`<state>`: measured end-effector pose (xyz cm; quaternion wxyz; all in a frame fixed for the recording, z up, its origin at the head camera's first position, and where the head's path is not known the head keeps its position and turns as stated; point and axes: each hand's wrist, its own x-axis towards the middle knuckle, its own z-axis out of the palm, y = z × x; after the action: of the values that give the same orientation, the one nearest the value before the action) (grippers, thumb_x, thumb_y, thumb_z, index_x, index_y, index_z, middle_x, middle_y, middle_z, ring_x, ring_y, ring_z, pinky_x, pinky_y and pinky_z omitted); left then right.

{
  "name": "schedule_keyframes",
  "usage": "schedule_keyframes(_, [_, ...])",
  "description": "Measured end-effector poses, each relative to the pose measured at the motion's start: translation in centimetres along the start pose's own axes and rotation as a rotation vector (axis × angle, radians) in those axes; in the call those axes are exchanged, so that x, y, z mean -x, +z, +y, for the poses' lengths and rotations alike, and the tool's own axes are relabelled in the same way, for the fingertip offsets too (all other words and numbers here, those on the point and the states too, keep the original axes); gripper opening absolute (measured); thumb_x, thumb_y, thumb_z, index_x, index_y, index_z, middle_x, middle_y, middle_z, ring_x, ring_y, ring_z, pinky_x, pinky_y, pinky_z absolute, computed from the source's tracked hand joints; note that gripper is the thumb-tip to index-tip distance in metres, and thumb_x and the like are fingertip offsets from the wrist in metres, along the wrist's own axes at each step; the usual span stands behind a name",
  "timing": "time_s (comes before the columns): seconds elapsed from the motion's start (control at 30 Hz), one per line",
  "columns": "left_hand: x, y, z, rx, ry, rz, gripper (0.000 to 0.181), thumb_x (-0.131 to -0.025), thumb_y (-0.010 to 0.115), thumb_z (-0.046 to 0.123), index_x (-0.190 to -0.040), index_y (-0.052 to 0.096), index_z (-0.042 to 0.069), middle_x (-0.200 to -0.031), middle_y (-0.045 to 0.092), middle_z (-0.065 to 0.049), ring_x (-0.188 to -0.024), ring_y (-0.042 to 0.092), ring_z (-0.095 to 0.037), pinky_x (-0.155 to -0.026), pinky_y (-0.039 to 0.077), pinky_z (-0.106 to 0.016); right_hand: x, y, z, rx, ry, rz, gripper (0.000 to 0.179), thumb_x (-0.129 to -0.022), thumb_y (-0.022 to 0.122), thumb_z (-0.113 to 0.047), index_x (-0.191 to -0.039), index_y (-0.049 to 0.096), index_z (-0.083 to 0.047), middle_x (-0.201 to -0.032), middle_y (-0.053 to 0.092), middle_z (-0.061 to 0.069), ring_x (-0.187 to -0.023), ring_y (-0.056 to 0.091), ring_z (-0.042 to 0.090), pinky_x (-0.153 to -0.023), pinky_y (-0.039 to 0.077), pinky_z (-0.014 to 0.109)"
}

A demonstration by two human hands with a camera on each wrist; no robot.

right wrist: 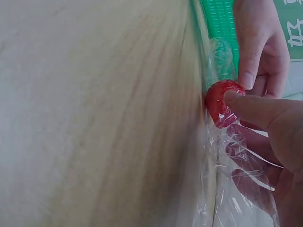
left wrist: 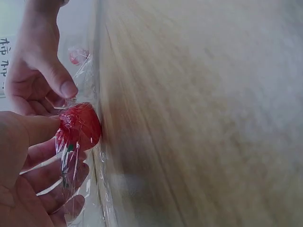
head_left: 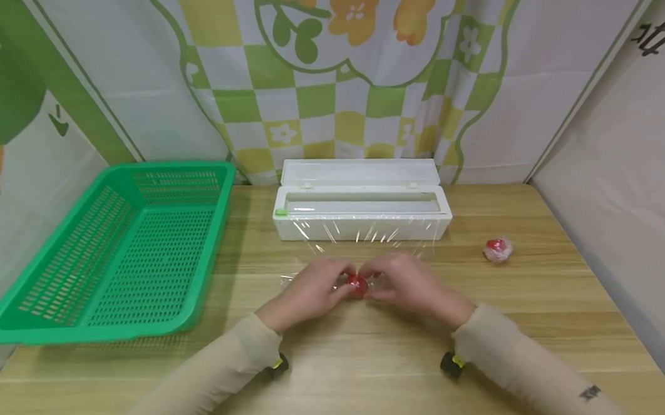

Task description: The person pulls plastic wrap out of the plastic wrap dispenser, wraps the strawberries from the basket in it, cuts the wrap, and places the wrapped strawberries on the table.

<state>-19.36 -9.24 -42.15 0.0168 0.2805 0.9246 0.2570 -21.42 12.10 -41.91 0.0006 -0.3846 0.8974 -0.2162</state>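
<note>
A small red strawberry [head_left: 357,286] with a bit of green sits on the table under clear cling film [left wrist: 71,163]. My left hand [head_left: 315,289] pinches it from the left, the thumb on its film-covered side in the left wrist view. From the right, my right hand [head_left: 413,287] pinches it too, and the right thumb [right wrist: 255,109] lies over its top. Loose film hangs around the fingers of both hands. The film stretches from the strawberry back to the white cling film box [head_left: 359,229], whose lid stands open.
A film-wrapped red and white bundle [head_left: 498,249] lies at the right of the table. To the left stands a green plastic basket [head_left: 208,257] with slotted sides. A checked curtain [head_left: 338,101] hangs behind the box at the table's back edge.
</note>
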Motion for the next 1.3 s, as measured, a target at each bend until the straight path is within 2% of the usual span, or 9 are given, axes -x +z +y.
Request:
schedule_keyframes(0.27, [0.2, -0.3, -0.1, -0.043, 0.015, 0.025, 0.024, -0.091, 0.071, 0.029, -0.110, 0.065, 0.015, -0.110, 0.069, 0.001, -0.106, 0.061, -0.019, -0.095, 0.052, -0.039, -0.6, 0.3, 0.7, -0.114, 0.051, -0.017, 0.022, -0.082, 0.081, -0.024, -0.103, 0.074, -0.022, -0.098, 0.074, -0.013, -0.091, 0.067, 0.003, -0.085, 0.056, 0.026])
schedule_keyframes(0.47, [0.0, 0.0, -0.2, -0.087, 0.085, 0.033, 0.031, -0.083, 0.079, 0.021, -0.112, 0.068, 0.017, -0.108, 0.067, 0.003, -0.102, 0.062, -0.016, -0.093, 0.053, -0.034, -1.0, 0.2, 1.1, -0.146, 0.099, -0.057, 0.026, -0.083, 0.079, -0.019, -0.108, 0.073, -0.019, -0.100, 0.075, -0.007, -0.091, 0.068, 0.006, -0.085, 0.057, 0.025])
schedule_keyframes(0.6, [-0.1, 0.1, -0.2, -0.092, 0.083, 0.024, 0.033, -0.082, 0.080, 0.018, -0.113, 0.067, 0.016, -0.106, 0.066, 0.003, -0.100, 0.062, -0.014, -0.092, 0.053, -0.032, -1.2, 0.0, 1.2, -0.149, 0.106, -0.074, 0.028, -0.083, 0.078, -0.019, -0.111, 0.072, -0.017, -0.102, 0.075, -0.004, -0.092, 0.069, 0.009, -0.084, 0.058, 0.026])
schedule_keyframes(0.87, [-0.5, 0.1, -0.5, -0.039, 0.030, 0.003, 0.021, -0.089, 0.074, 0.025, -0.108, 0.066, 0.019, -0.105, 0.069, 0.006, -0.102, 0.064, -0.013, -0.095, 0.053, -0.033, -1.2, -1.0, 1.1, -0.011, 0.042, 0.024, 0.016, -0.083, 0.079, -0.023, -0.099, 0.076, -0.020, -0.098, 0.077, -0.007, -0.091, 0.070, 0.013, -0.081, 0.057, 0.032])
schedule_keyframes(1.0, [-0.7, 0.0, -0.7, -0.022, 0.019, 0.002, 0.019, -0.090, 0.071, 0.029, -0.107, 0.067, 0.020, -0.105, 0.070, 0.007, -0.105, 0.064, -0.014, -0.098, 0.052, -0.035, -1.2, -1.4, 0.8, 0.022, 0.000, 0.030, 0.015, -0.084, 0.079, -0.025, -0.098, 0.077, -0.021, -0.099, 0.077, -0.007, -0.092, 0.070, 0.013, -0.081, 0.057, 0.031])
schedule_keyframes(1.3, [-0.9, -0.1, -1.0, -0.013, -0.029, 0.000, 0.033, -0.094, 0.067, 0.026, -0.124, 0.059, 0.016, -0.118, 0.069, -0.001, -0.112, 0.064, -0.021, -0.100, 0.052, -0.039, -1.3, -0.5, 0.4, 0.068, -0.050, 0.060, 0.025, -0.084, 0.079, -0.027, -0.108, 0.075, -0.020, -0.109, 0.075, -0.003, -0.101, 0.070, 0.013, -0.091, 0.057, 0.033])
